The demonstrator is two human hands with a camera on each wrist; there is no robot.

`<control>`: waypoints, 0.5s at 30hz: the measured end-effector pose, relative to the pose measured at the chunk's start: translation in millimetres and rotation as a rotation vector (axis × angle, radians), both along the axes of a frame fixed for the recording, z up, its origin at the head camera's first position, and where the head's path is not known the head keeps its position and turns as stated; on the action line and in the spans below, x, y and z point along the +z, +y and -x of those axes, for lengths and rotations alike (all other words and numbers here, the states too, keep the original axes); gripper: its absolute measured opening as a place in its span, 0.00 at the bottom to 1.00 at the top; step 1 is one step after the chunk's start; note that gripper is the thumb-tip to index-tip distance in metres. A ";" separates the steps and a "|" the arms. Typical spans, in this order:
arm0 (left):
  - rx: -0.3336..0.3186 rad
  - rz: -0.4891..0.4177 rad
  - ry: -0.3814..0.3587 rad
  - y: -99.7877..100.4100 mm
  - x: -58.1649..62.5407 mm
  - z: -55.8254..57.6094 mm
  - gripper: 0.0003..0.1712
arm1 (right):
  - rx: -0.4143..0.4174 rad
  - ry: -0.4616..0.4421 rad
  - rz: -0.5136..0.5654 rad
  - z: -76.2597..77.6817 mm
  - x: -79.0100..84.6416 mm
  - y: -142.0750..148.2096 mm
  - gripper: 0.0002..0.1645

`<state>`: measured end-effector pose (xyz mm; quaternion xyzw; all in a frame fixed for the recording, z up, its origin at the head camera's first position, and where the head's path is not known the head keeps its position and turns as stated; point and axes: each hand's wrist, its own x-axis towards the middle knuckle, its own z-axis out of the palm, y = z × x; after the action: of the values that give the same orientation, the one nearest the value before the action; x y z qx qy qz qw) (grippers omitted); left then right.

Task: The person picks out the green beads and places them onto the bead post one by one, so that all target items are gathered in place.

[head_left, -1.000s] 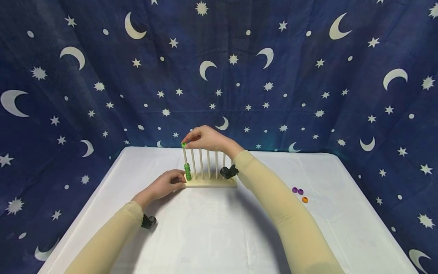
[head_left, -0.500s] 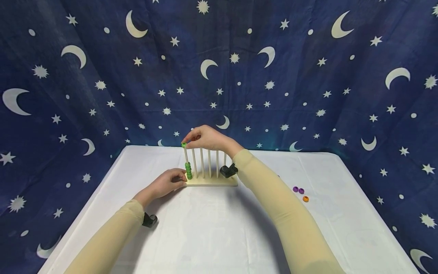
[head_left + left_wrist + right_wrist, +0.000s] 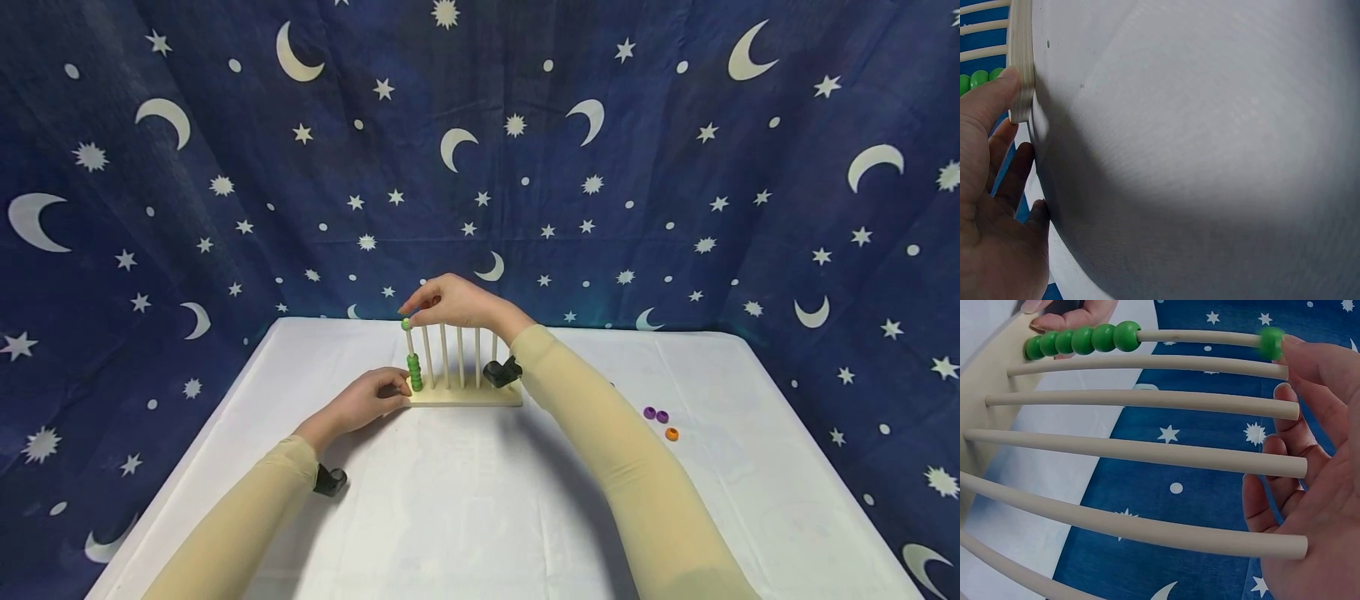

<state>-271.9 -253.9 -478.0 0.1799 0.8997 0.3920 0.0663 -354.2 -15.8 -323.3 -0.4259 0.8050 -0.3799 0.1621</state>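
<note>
A wooden abacus (image 3: 468, 397) with upright rods stands on the table. Several green beads (image 3: 1085, 340) are stacked at the bottom of its leftmost rod. One more green bead (image 3: 406, 324), blurred in the right wrist view, is at that rod's top. My right hand (image 3: 461, 302) is there, thumb beside the bead and index fingertip just above it; the fingers look loosened from it. My left hand (image 3: 367, 398) holds the left end of the base, with the thumb (image 3: 1004, 90) on its edge and a finger against the other side.
Two purple beads (image 3: 656, 415) and an orange bead (image 3: 672, 434) lie on the white tablecloth (image 3: 450, 500) to the right. The right forearm (image 3: 600, 425) crosses in front of that side. A blue star-and-moon curtain (image 3: 480, 167) rises behind the table.
The green bead at the rod's top has slipped slightly down and out from between my right fingertips. Both hands stay nearly in place; the head view has shifted a little.
</note>
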 end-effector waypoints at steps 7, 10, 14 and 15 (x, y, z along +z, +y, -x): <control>-0.004 0.000 0.010 0.8 1.1 1.1 0.04 | -0.018 -0.002 0.008 -1.8 5.4 5.3 0.15; -0.001 0.006 0.008 1.0 1.7 1.3 0.04 | -0.025 -0.007 0.018 -2.9 7.6 7.7 0.15; 0.007 0.010 0.001 0.7 1.7 0.9 0.04 | -0.046 -0.009 0.027 -5.0 11.5 11.3 0.14; 0.007 0.012 0.006 0.5 1.7 0.6 0.04 | -0.050 -0.007 0.029 -5.7 12.8 12.5 0.14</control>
<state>-272.6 -253.4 -476.3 0.1775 0.9028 0.3865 0.0631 -348.5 -3.3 -310.5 -0.4064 0.8092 -0.3972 0.1492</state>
